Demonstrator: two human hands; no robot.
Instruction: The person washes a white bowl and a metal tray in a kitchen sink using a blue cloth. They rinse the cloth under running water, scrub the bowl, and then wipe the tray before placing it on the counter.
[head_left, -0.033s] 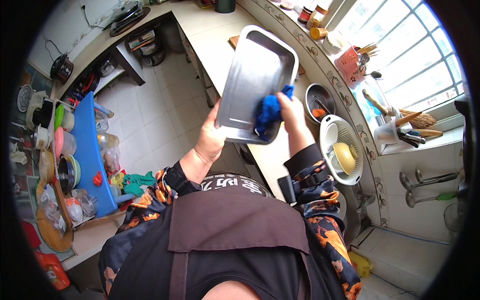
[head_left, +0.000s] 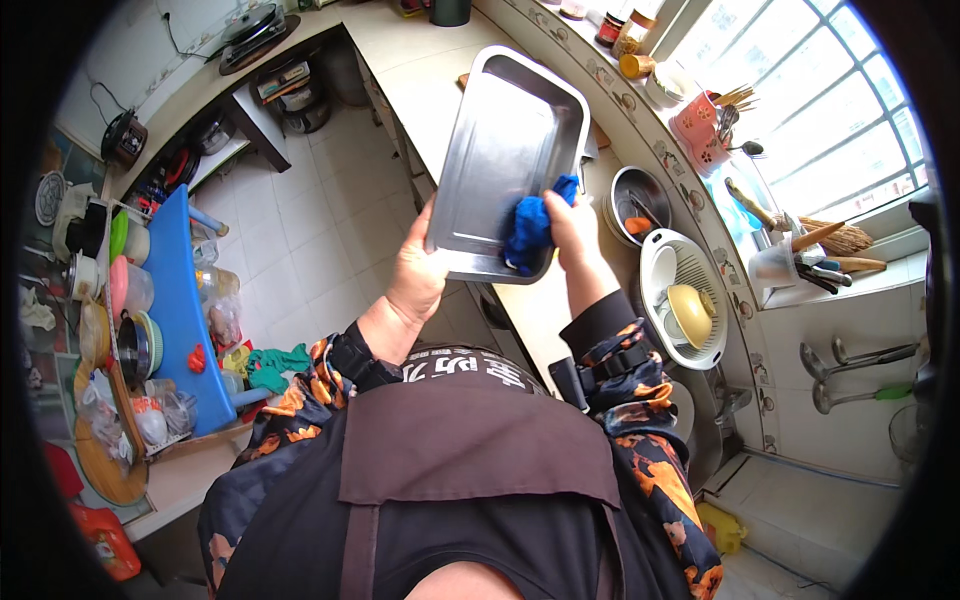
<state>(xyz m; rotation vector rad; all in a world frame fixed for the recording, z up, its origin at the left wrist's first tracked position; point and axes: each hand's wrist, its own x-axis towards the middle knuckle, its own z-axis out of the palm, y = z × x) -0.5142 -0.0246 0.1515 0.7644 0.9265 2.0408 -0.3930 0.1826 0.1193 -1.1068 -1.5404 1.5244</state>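
Observation:
A rectangular metal baking tray (head_left: 503,150) is held up in front of me, tilted, its hollow inside facing me. My left hand (head_left: 418,270) grips the tray's near left corner, thumb over the rim. In my right hand (head_left: 574,232) is a bunched blue cloth (head_left: 527,234), pressed against the inside of the tray near its lower right corner. The cloth covers that part of the tray's bottom, and the fingers behind the cloth are partly hidden.
A counter (head_left: 405,45) runs beneath and beyond the tray. To the right stand a metal bowl (head_left: 622,190) and a white colander (head_left: 722,340) holding a yellow bowl (head_left: 689,314). Ladles (head_left: 822,365) hang on the right wall. A blue table (head_left: 190,330) is at left.
The tray has shifted slightly left and up. My right hand and the blue cloth have moved a little to the left with it.

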